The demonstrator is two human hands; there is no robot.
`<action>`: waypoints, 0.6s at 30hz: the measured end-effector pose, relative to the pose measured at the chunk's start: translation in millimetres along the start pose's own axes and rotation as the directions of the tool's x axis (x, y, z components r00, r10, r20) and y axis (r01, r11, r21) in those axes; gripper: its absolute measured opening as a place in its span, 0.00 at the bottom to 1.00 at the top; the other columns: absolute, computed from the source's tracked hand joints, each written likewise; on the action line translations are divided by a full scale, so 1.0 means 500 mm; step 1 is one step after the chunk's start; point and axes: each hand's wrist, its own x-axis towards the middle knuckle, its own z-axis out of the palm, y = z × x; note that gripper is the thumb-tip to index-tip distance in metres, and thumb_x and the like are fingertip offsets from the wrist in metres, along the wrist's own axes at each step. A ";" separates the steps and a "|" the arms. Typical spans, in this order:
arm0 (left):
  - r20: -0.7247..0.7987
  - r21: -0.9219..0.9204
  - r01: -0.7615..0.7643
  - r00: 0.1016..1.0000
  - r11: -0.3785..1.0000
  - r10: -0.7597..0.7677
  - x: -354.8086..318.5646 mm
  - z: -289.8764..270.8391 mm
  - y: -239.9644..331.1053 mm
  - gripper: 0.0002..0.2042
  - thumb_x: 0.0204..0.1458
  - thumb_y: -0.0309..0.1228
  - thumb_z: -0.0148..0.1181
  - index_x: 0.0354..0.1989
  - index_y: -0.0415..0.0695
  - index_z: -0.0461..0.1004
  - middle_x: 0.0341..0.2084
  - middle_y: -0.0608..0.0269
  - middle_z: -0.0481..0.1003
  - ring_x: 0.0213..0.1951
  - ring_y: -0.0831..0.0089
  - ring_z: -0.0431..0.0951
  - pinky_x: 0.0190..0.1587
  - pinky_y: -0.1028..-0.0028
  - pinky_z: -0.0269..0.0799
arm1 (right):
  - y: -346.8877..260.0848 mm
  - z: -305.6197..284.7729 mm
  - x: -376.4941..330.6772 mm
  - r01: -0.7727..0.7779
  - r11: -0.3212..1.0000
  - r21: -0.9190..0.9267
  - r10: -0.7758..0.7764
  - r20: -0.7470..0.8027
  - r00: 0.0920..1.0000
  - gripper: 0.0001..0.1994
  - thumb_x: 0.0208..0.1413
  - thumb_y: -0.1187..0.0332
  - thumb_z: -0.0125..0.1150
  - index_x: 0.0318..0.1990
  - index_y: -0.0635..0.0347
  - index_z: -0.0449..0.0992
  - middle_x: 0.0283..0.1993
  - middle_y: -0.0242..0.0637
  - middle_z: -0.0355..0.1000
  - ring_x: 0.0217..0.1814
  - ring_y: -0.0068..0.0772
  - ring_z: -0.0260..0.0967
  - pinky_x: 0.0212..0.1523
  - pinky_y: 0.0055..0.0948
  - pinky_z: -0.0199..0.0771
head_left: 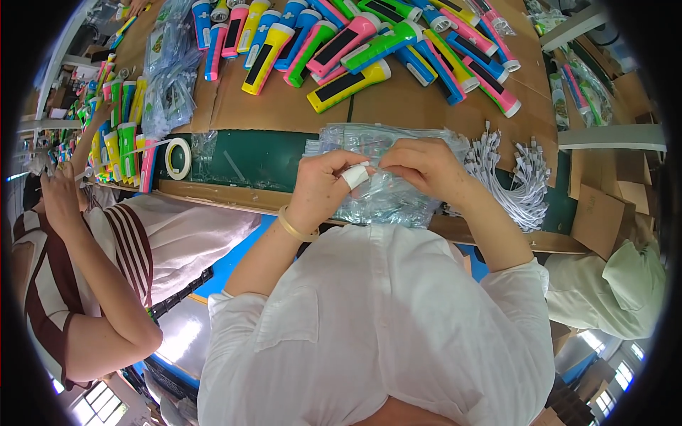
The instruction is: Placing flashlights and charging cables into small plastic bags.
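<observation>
My left hand [321,190] and my right hand [425,168] meet just above a stack of clear plastic bags [387,202] at the table's near edge. Both pinch the top edge of one clear bag [380,177] between fingers and thumb. A finger of my left hand is wrapped in white tape [354,176], and a pale band [295,227] circles that wrist. What the bag holds cannot be made out.
A bundle of white cables [524,181] lies right of the bags. Several colourful flashlights [348,53] lie on brown cardboard at the far side. A tape roll [177,157] sits to the left. A co-worker in a striped shirt [85,263] works at my left; another person [611,291] is at my right.
</observation>
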 end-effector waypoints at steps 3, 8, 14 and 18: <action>-0.038 -0.011 -0.050 0.998 0.999 0.050 0.006 0.006 0.004 0.08 0.53 0.24 0.68 0.42 0.40 0.82 0.27 0.63 0.81 0.24 0.79 0.77 0.27 0.76 0.72 | 0.004 -0.005 -0.002 -0.050 0.997 0.061 0.046 0.058 0.997 0.09 0.50 0.76 0.70 0.38 0.57 0.78 0.32 0.36 0.74 0.33 0.43 0.73 0.32 0.34 0.71; 0.177 0.362 -0.496 0.868 0.789 0.464 0.028 -0.002 -0.012 0.06 0.47 0.23 0.69 0.34 0.44 0.80 0.29 0.59 0.75 0.30 0.66 0.76 0.31 0.70 0.71 | 0.032 -0.030 0.005 -0.123 0.985 0.123 0.100 0.173 0.980 0.07 0.52 0.74 0.69 0.38 0.59 0.78 0.33 0.37 0.75 0.34 0.38 0.74 0.34 0.32 0.71; 0.298 0.010 -0.552 0.798 0.834 0.524 -0.018 -0.032 -0.026 0.08 0.43 0.21 0.70 0.29 0.42 0.76 0.38 0.60 0.79 0.35 0.64 0.80 0.37 0.72 0.75 | 0.181 -0.147 0.009 -0.557 0.749 0.358 0.512 0.219 0.830 0.15 0.56 0.71 0.68 0.51 0.55 0.77 0.45 0.33 0.77 0.45 0.33 0.74 0.47 0.30 0.74; 0.362 0.021 -0.586 0.760 0.810 0.540 -0.017 -0.010 -0.038 0.08 0.43 0.22 0.70 0.30 0.43 0.76 0.36 0.61 0.78 0.32 0.62 0.80 0.34 0.70 0.75 | 0.265 -0.157 0.144 -0.161 0.940 -0.300 0.053 -0.337 0.940 0.26 0.53 0.73 0.69 0.60 0.51 0.72 0.61 0.36 0.69 0.62 0.39 0.67 0.59 0.36 0.71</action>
